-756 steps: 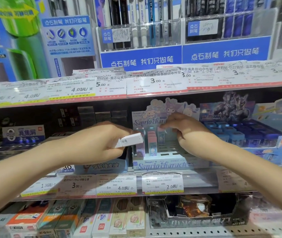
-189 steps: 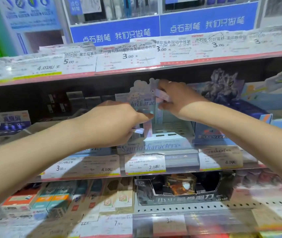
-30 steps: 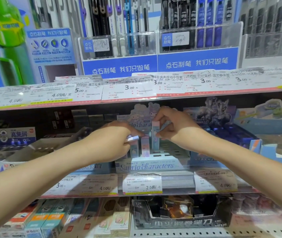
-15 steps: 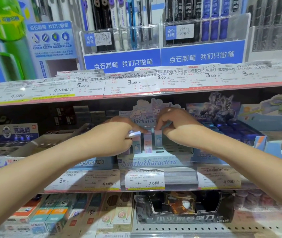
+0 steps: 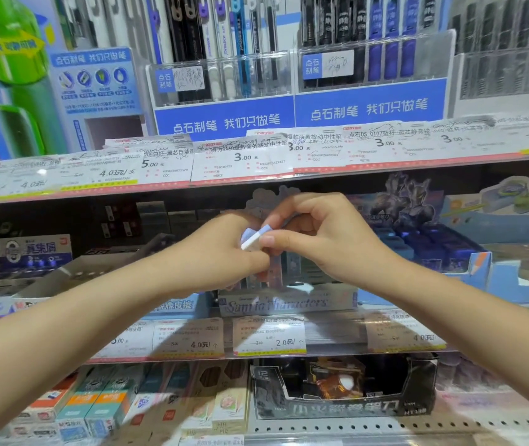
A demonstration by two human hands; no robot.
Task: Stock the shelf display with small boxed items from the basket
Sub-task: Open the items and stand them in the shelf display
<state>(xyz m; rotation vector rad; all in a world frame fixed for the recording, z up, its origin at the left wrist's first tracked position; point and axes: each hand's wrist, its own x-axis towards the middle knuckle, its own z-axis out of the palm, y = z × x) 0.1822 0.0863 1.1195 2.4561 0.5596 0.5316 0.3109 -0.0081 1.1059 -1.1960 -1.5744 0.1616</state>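
Observation:
My two hands meet in front of the pastel display tray on the middle shelf. My left hand is closed around small boxed items; a blue and white small box sticks out between the two hands. My right hand pinches that box with thumb and fingers. Behind my hands, a few small pastel boxes stand upright in the tray, mostly hidden. The basket is out of view.
A blue character display box stands right of the tray. Price tags line the shelf edge. A black carton and flat boxes fill the lower shelf. Pen racks rise above.
My right hand has pulled back from the tray and come to my left hand, now pinching a blue and white box held there. Both hands rose slightly.

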